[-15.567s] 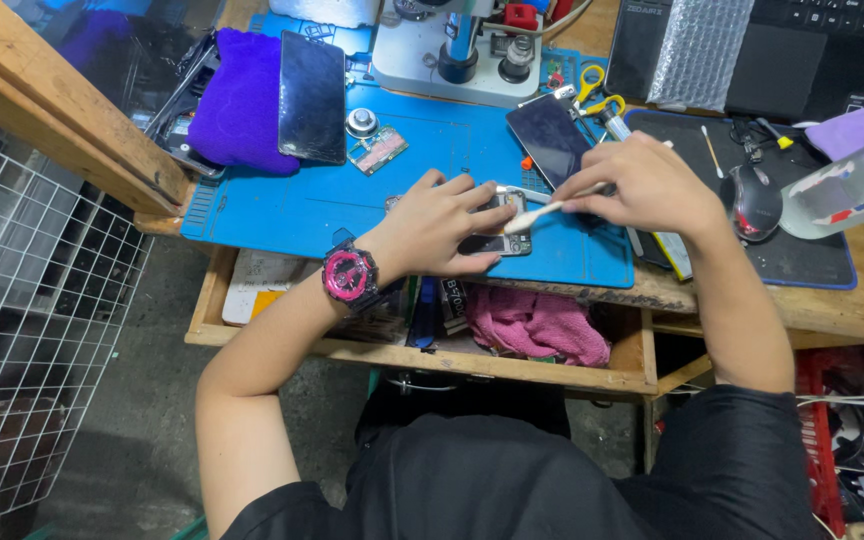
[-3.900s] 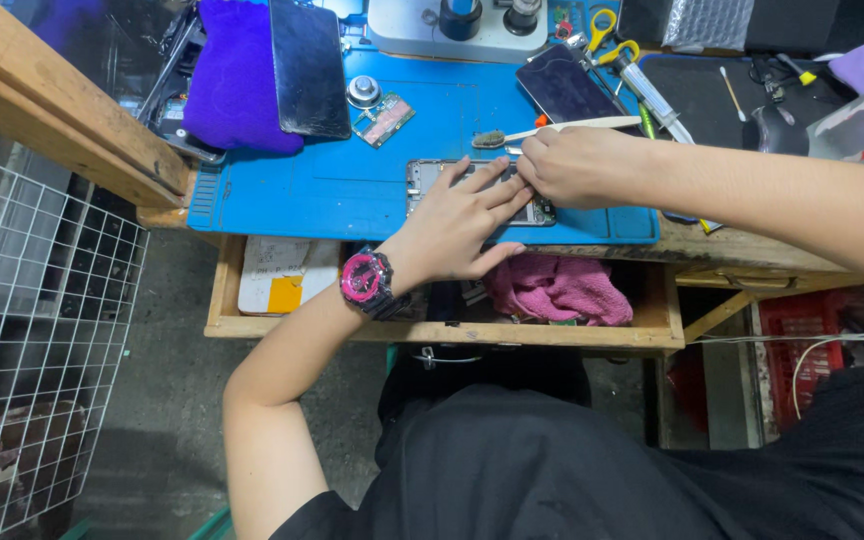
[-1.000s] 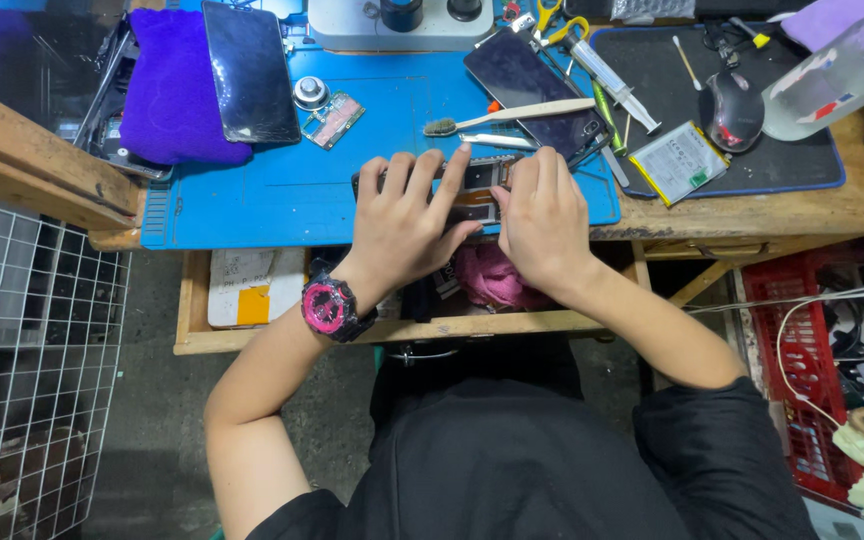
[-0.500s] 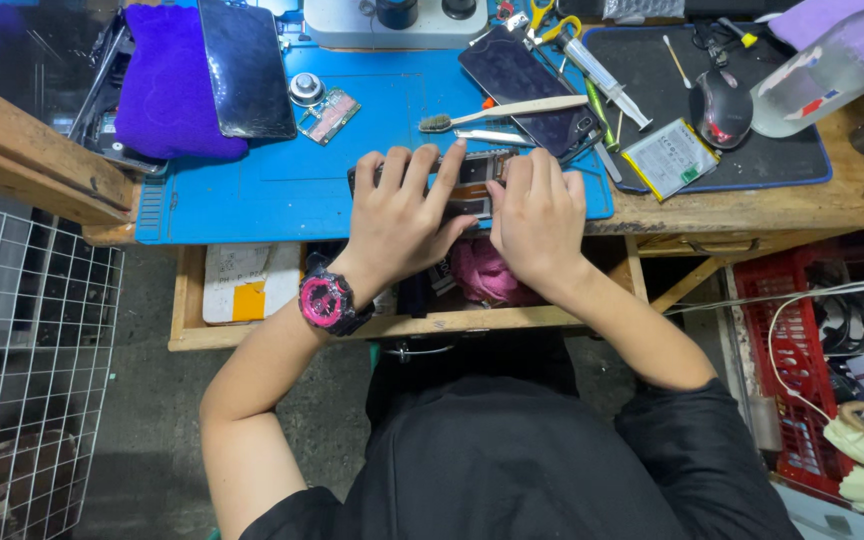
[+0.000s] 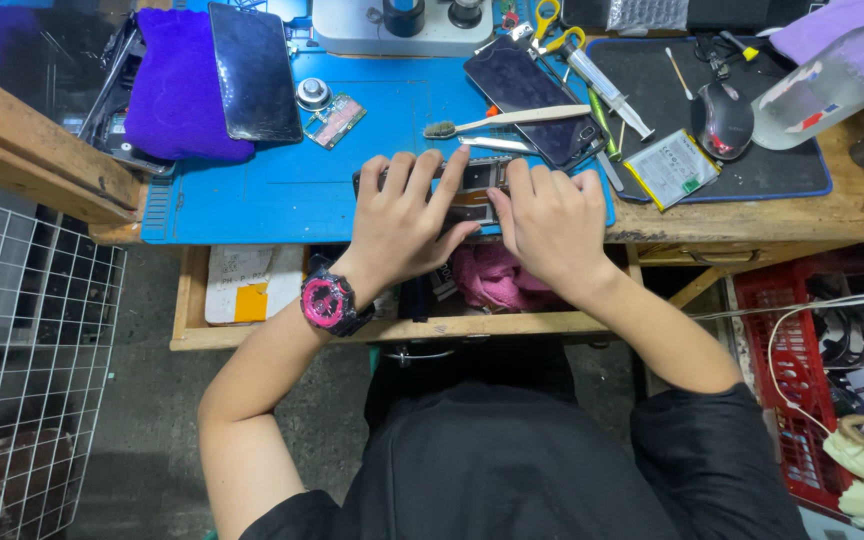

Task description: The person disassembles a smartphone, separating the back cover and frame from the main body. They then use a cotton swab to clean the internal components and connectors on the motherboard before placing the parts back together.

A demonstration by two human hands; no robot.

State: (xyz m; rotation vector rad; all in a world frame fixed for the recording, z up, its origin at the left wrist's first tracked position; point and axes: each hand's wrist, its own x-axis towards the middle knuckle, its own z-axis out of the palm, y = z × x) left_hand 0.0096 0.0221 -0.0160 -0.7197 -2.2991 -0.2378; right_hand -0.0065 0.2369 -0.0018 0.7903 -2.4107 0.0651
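An opened phone body [image 5: 475, 188] lies flat on the blue work mat [image 5: 282, 200], near its front edge. My left hand [image 5: 402, 215] rests over its left half with fingers spread across the top edge. My right hand [image 5: 552, 225] covers the right half, fingers curled over the far edge. Both hands press down on the phone and grip it from both sides, hiding most of it. A pink watch [image 5: 330, 303] sits on my left wrist.
A toothbrush [image 5: 507, 118] and a dark phone [image 5: 537, 100] lie just behind the hands. A purple cloth [image 5: 177, 90] with a phone screen [image 5: 252, 70] lies at the left. A battery [image 5: 670, 168], a mouse [image 5: 722, 120] and a pink rag [image 5: 497, 278] in the open drawer are nearby.
My right hand has put down the toothbrush and joined the left on the phone body. Over the last second both hands stay pressed on it.
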